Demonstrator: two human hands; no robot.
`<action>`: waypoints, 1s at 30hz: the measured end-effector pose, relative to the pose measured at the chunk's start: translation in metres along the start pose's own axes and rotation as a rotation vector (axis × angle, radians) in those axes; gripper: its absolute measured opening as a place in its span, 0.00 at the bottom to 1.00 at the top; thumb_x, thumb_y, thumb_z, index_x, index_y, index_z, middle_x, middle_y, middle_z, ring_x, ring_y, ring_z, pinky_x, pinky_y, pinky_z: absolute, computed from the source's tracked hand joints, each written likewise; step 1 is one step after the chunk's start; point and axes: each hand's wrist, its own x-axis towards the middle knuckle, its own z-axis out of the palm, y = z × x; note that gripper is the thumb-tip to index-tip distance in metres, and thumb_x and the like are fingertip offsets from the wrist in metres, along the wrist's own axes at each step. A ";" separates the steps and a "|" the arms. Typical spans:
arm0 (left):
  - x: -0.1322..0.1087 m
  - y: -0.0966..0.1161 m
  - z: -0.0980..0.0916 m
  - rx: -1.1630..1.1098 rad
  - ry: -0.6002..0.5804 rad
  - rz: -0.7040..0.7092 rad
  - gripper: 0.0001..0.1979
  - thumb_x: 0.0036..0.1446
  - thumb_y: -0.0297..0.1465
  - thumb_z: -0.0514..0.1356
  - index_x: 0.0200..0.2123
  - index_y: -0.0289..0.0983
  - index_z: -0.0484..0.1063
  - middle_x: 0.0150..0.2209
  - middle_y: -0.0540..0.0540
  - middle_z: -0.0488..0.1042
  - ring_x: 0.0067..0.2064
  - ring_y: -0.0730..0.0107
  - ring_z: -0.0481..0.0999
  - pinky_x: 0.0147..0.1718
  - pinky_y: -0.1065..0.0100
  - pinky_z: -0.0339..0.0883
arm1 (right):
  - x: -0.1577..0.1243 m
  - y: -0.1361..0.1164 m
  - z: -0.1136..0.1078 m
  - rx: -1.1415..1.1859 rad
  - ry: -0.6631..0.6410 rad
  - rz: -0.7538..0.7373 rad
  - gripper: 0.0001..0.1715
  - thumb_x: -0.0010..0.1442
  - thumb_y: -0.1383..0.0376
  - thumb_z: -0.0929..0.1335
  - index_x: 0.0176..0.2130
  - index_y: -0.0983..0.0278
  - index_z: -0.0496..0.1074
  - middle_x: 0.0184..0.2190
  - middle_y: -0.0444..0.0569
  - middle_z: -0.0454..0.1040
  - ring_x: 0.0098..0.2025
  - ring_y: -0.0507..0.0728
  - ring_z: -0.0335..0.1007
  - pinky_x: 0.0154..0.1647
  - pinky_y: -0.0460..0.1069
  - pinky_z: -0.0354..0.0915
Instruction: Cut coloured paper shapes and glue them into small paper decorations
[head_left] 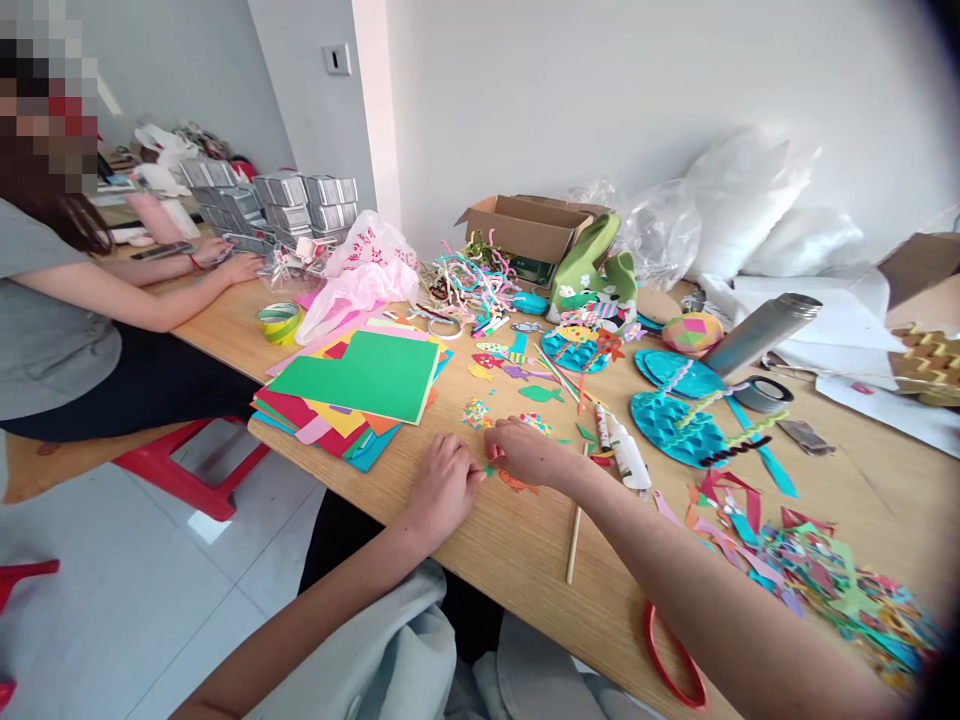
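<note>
Close together over the table's front edge, my two hands work at a small green paper piece. My left hand has curled fingers, with the thumb and fingertips pinching near that piece. Bent at the wrist, my right hand comes from the right with its fingertips pinched; what is in them is hidden. Under the right hand lies an orange paper fish, partly covered. Just beyond are little heaps of coloured paper dots and a green paper fish.
Coloured paper sheets are stacked left. A glue bottle, a marker and a wooden stick lie right, near red-handled scissors and paper scraps. Behind stand blue discs and a metal flask. A co-worker sits left.
</note>
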 end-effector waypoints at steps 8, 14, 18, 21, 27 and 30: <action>-0.002 -0.005 0.005 0.007 0.015 0.007 0.05 0.54 0.25 0.63 0.30 0.36 0.68 0.37 0.46 0.68 0.44 0.61 0.67 0.45 0.59 0.66 | 0.006 -0.001 -0.002 -0.078 -0.105 -0.054 0.07 0.58 0.72 0.67 0.37 0.67 0.75 0.38 0.57 0.77 0.45 0.62 0.71 0.41 0.49 0.60; -0.001 -0.006 0.005 -0.016 0.019 0.018 0.05 0.54 0.25 0.63 0.31 0.36 0.68 0.37 0.46 0.68 0.44 0.61 0.66 0.46 0.59 0.66 | 0.004 -0.006 -0.005 -0.082 -0.107 -0.067 0.07 0.59 0.73 0.66 0.37 0.69 0.75 0.37 0.57 0.76 0.44 0.61 0.70 0.41 0.49 0.59; 0.000 -0.005 0.004 -0.036 0.028 0.021 0.05 0.54 0.23 0.63 0.31 0.36 0.69 0.38 0.46 0.69 0.45 0.61 0.66 0.46 0.59 0.66 | 0.000 -0.006 -0.015 -0.049 -0.039 -0.032 0.11 0.63 0.73 0.64 0.39 0.68 0.75 0.39 0.56 0.75 0.44 0.59 0.69 0.42 0.48 0.59; -0.006 -0.003 0.001 -0.015 0.030 0.044 0.04 0.55 0.22 0.60 0.31 0.36 0.69 0.39 0.45 0.68 0.45 0.61 0.66 0.45 0.60 0.66 | -0.010 -0.009 -0.015 -0.034 0.048 0.020 0.16 0.64 0.74 0.61 0.45 0.67 0.75 0.43 0.57 0.74 0.47 0.60 0.66 0.44 0.49 0.59; -0.031 0.000 -0.013 0.067 0.068 0.115 0.06 0.60 0.25 0.56 0.35 0.37 0.72 0.40 0.44 0.69 0.44 0.60 0.66 0.45 0.57 0.66 | -0.044 -0.029 0.016 -0.095 0.223 0.010 0.16 0.59 0.77 0.63 0.40 0.65 0.77 0.39 0.56 0.71 0.45 0.62 0.63 0.45 0.53 0.60; -0.042 -0.005 -0.022 0.057 0.112 0.092 0.06 0.61 0.24 0.55 0.36 0.37 0.72 0.39 0.44 0.69 0.43 0.61 0.67 0.44 0.58 0.67 | -0.055 -0.044 0.030 -0.125 0.239 0.011 0.15 0.59 0.78 0.63 0.41 0.66 0.75 0.39 0.57 0.70 0.44 0.62 0.63 0.42 0.53 0.60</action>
